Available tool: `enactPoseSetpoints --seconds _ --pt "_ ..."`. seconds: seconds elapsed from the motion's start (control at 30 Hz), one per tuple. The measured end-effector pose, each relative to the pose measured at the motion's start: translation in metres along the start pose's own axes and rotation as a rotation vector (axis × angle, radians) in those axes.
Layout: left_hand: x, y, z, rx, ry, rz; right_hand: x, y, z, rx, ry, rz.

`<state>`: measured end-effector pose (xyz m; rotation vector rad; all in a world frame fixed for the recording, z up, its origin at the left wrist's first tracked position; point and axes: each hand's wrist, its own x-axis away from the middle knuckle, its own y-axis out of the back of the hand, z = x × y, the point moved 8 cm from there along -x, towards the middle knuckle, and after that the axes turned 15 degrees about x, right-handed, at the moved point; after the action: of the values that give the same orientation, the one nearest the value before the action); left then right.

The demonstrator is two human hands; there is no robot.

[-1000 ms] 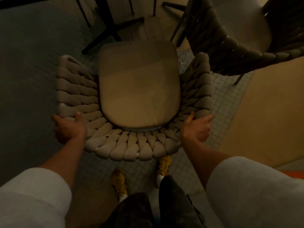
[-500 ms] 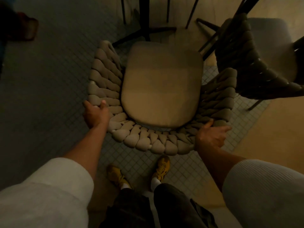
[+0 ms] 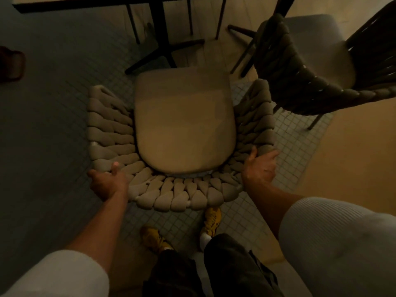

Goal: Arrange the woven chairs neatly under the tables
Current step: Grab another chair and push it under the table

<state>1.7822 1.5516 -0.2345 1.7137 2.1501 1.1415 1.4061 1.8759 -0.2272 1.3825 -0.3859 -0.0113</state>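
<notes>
The left hand [image 3: 108,183] grips the rear left corner of the beige woven chair [image 3: 171,189], thumb laid over the thick weave, and the right hand [image 3: 260,168] grips the rear right corner the same way. The chair faces the table [image 3: 64,5], the front of its seat cushion [image 3: 184,125] near the black pedestal base [image 3: 158,50], but the seat looks not yet tucked under the top, so I'd say a push forward remains. To the right, a dark woven chair [image 3: 300,82] stands askew just beside it, seemingly also waiting to be straightened. The floor [image 3: 295,146] is small square tiles, dim and greyish left, paler underfoot, meeting smooth tan flooring at right in low, warm light.
</notes>
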Motion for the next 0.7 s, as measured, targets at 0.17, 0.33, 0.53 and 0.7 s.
enactPoseSetpoints --seconds 0.17,0.33,0.53,0.7 --pt "0.001 0.0 -0.002 -0.003 -0.027 -0.036 0.001 0.001 0.003 -0.012 0.002 -0.007" --pt "0.006 0.001 -0.009 -0.014 -0.089 -0.023 0.004 0.006 0.007 -0.015 0.028 -0.017" --pt "0.016 -0.003 -0.019 -0.041 -0.262 0.002 0.006 0.008 0.013 -0.009 0.11 -0.055" --pt "0.021 -0.003 -0.018 -0.15 -0.279 0.078 0.012 0.009 0.013 0.044 0.257 -0.025"
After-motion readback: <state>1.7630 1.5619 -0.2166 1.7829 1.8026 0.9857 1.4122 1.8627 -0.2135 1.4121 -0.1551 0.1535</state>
